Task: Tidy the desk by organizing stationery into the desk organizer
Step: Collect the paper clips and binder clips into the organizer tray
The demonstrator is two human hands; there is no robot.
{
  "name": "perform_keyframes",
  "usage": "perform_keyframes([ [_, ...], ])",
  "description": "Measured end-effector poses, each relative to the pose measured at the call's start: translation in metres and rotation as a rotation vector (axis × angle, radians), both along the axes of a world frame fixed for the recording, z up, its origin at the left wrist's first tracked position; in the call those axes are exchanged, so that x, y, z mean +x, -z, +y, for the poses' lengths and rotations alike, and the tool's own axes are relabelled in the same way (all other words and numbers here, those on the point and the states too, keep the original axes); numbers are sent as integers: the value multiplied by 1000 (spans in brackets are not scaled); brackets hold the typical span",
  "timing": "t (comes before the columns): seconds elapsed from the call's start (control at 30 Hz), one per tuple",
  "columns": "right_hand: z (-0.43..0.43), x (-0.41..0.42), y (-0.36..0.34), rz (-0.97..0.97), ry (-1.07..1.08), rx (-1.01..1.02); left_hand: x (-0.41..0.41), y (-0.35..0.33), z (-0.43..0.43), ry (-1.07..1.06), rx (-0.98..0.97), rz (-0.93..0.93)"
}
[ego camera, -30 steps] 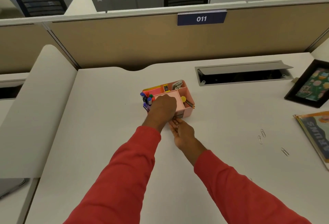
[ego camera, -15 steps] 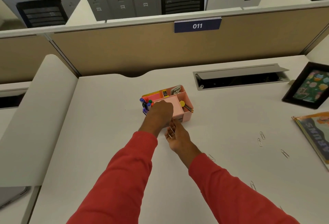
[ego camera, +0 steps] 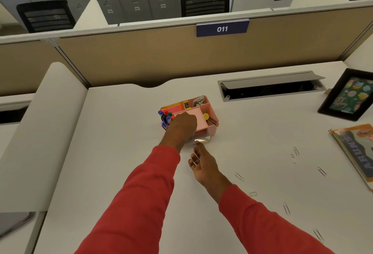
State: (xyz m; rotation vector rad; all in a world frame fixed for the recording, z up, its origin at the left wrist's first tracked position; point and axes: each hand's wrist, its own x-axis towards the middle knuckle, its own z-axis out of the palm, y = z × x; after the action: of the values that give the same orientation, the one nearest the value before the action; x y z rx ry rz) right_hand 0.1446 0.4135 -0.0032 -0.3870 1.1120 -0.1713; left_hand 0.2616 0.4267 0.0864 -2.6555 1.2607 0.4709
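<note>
Blue partition label (ego camera: 222, 29) "011"

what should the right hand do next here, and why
Probably reach right and pick up the nearest paper clip. The right hand looks open and empty, several clips lie loose on the desk, and the left hand rests on the pink organizer, whose drawer seems pulled open.
</note>
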Motion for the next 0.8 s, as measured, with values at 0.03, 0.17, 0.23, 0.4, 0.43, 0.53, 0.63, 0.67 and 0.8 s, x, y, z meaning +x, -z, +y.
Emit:
perform_keyframes([
  [0.03,0,-3,0,-2,-2,0,0,-1,0,2,5,-3],
  [0.17,0,-15,1,-11,-9,-2,1,-2,0,9,1,-3],
  [0.23,1,-20,2,-7,-18,3,0,-2,0,-4,1,1],
  [0.4,3,-27,3,0,-46,0,-4,-4,2,-47,-43,14],
  [0.43,2,-27,2,-3,-49,1,-6,-5,3,-55,-54,10],
  [0.53,-1,-26,-2,-14,-60,4,-12,-6,5,-77,-78,4],
  [0.63,-3,-29,-4,-16,-84,0,-17,-5,7,-101,-94,29],
  [0.67,-3,-31,-4,-18,-92,-2,-21,-5,8,-115,-106,44],
  [0.8,-5,-45,-9,11,-155,-55,-40,-11,3,-221,-173,93],
])
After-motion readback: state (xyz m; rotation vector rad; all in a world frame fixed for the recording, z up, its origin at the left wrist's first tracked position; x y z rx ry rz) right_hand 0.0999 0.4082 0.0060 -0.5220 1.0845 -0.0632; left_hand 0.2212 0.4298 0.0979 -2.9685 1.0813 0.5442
